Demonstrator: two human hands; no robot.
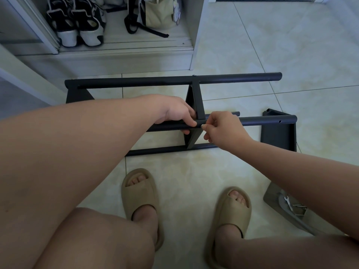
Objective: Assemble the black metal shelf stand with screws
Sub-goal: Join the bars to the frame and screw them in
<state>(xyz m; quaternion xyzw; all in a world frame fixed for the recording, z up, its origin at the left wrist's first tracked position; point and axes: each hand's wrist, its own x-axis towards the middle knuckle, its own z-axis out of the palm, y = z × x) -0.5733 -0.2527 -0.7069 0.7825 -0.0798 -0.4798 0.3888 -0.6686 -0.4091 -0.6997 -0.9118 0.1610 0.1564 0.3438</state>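
Left grip (pixel 174 113) around tube (pixel 262 120), right grip (pixel 223 129) on apparent screw (pixel 202 125)

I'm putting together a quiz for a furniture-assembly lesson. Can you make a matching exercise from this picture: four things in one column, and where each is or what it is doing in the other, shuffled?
Things
1. left hand
2. right hand
3. wrench
4. black-and-white shoes

Places or states
A. stand in the cabinet, top left
B. grips the black tube of the stand
C. lies on the grey packaging, lower right
D. pinches a small silver screw at the joint

Pairs: 1-B, 2-D, 3-C, 4-A
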